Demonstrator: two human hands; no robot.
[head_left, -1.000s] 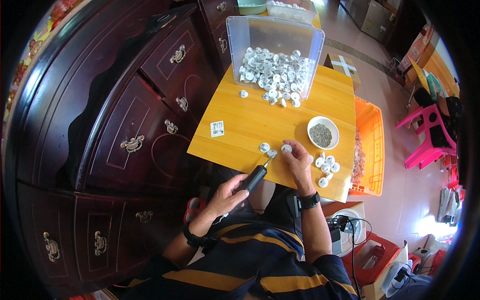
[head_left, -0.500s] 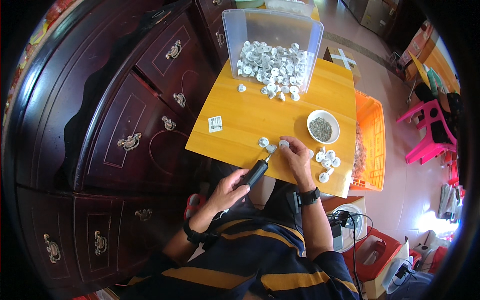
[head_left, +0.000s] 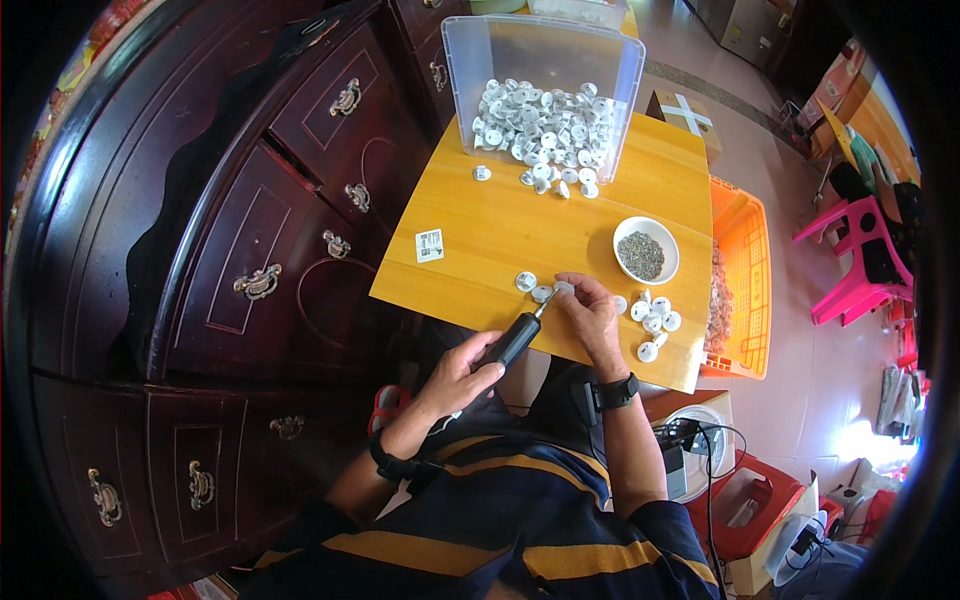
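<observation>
Left grip clamps screwdriver | right pinches cap | yellow table

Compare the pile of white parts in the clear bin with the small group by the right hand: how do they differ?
The bin pile is large and heaped, spilling from the tipped clear bin; the small group is only a handful, lying apart in one layer. The bin pile sits at the table's far end; the small group lies at the near edge, right of the right hand, below the white bowl. Both look like the same round white parts.

Yellow table, white discs
</observation>
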